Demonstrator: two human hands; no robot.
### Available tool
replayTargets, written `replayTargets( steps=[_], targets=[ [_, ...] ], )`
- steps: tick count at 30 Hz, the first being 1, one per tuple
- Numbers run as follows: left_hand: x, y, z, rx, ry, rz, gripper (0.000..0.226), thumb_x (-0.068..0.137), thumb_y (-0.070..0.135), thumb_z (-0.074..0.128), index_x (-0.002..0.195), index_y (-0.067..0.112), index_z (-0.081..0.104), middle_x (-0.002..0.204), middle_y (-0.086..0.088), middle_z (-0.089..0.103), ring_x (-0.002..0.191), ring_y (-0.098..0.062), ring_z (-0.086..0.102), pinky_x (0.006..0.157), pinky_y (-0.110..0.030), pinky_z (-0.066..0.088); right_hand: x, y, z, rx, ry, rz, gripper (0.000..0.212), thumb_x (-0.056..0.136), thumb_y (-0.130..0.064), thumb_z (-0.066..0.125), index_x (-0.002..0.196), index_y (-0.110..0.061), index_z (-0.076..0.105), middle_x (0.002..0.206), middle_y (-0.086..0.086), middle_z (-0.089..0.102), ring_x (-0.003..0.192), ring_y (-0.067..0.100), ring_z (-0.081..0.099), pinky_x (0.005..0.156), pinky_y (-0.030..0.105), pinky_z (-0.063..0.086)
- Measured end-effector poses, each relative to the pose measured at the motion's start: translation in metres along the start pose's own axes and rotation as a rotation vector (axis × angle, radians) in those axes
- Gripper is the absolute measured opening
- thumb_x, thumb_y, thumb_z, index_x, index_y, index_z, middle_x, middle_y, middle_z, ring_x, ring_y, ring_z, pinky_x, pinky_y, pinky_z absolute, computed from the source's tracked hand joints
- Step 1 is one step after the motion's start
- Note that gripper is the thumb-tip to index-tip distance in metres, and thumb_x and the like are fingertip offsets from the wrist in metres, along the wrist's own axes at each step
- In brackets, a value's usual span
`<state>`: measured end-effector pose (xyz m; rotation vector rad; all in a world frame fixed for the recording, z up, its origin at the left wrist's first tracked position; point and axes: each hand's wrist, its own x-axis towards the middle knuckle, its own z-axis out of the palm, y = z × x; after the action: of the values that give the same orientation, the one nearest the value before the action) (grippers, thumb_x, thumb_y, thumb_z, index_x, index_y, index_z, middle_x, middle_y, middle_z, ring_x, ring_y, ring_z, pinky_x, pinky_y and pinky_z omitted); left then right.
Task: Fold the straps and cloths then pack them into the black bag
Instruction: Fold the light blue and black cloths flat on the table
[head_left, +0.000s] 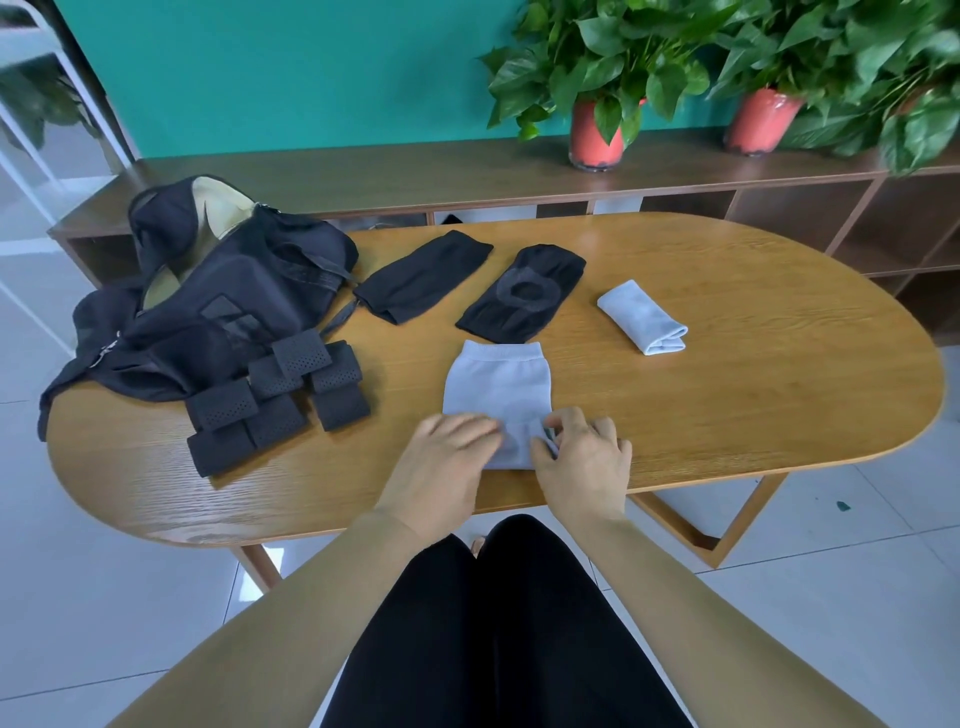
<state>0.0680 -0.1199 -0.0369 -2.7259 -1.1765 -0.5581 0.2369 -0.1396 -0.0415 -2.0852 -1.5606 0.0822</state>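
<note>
Grey cloth (496, 384) lies at the near edge of the table (727, 415), in front of the person, its near end under both hands. The left hand (447, 462) rests flat on it with straight fingers, apparently to pin it down. The right hand (582, 462) pinches the grey cloth's near edge between thumb and curled fingers, probably to start a fold. Left of it sit the black straps (275, 400), folded into a tight cluster. Farther right rests a second pale cloth (644, 318), folded small. Beyond, a ringed black cloth (522, 293) and a plain black cloth (423, 275) lie flat, seemingly awaiting folding. Far left, the black bag (218, 296) slumps open, its contents hidden.
</note>
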Motion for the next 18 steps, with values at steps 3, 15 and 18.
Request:
replayTargets(
  steps=[3, 15, 18],
  targets=[
    [-0.008, 0.002, 0.002, 0.01, -0.197, 0.035, 0.047, 0.094, 0.024, 0.031, 0.136, 0.014, 0.05, 0.146, -0.002, 0.045, 0.137, -0.016, 0.039, 0.117, -0.03, 0.018, -0.002, -0.002, -0.003, -0.042, 0.034, -0.049, 0.028, 0.083, -0.027, 0.064, 0.11, -0.018, 0.059, 0.089, 0.0, 0.065, 0.098, 0.023, 0.052, 0.076, 0.035, 0.036],
    [-0.01, 0.002, -0.002, 0.085, -0.431, 0.017, 0.067, 0.091, 0.054, -0.006, 0.145, 0.018, -0.019, 0.153, 0.003, -0.024, 0.141, -0.01, -0.026, 0.109, -0.023, -0.023, -0.016, 0.022, 0.0, -0.33, -0.287, -0.578, 0.066, 0.101, -0.045, 0.005, 0.14, -0.006, 0.043, 0.147, 0.008, 0.041, 0.138, 0.019, 0.035, 0.111, 0.038, 0.015],
    [-0.011, -0.002, 0.002, 0.105, -0.419, 0.008, 0.069, 0.09, 0.054, -0.01, 0.148, 0.016, -0.008, 0.156, 0.001, -0.012, 0.145, -0.012, -0.014, 0.115, -0.028, -0.018, -0.013, 0.024, -0.006, -0.26, -0.313, -0.579, 0.076, 0.097, -0.051, -0.005, 0.142, -0.009, 0.04, 0.149, 0.005, 0.038, 0.14, 0.017, 0.031, 0.116, 0.034, 0.007]
  ],
)
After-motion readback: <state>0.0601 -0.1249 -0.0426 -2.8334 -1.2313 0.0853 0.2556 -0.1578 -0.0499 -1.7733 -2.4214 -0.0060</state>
